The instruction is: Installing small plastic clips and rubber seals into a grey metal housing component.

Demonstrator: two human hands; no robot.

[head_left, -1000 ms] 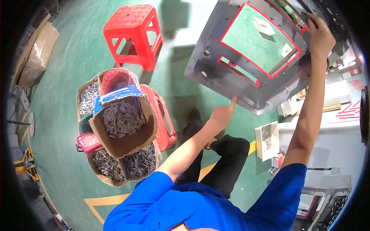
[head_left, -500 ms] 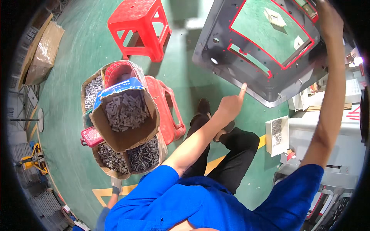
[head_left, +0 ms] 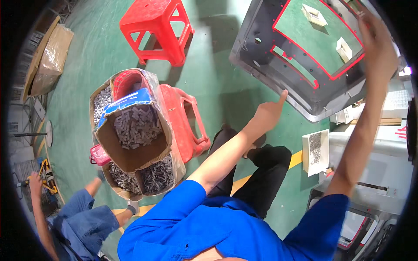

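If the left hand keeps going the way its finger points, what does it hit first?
The left hand points up-right at the dark grey panel; its fingertip looks at or almost on the panel's lower edge, so that edge comes first, though depth is unclear.

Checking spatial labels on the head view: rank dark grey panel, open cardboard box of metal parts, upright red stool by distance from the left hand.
From the left hand:
1. dark grey panel, just above, at the raised fingertip.
2. upright red stool, up and left on the green floor.
3. open cardboard box of metal parts, far left, against a tipped red stool.
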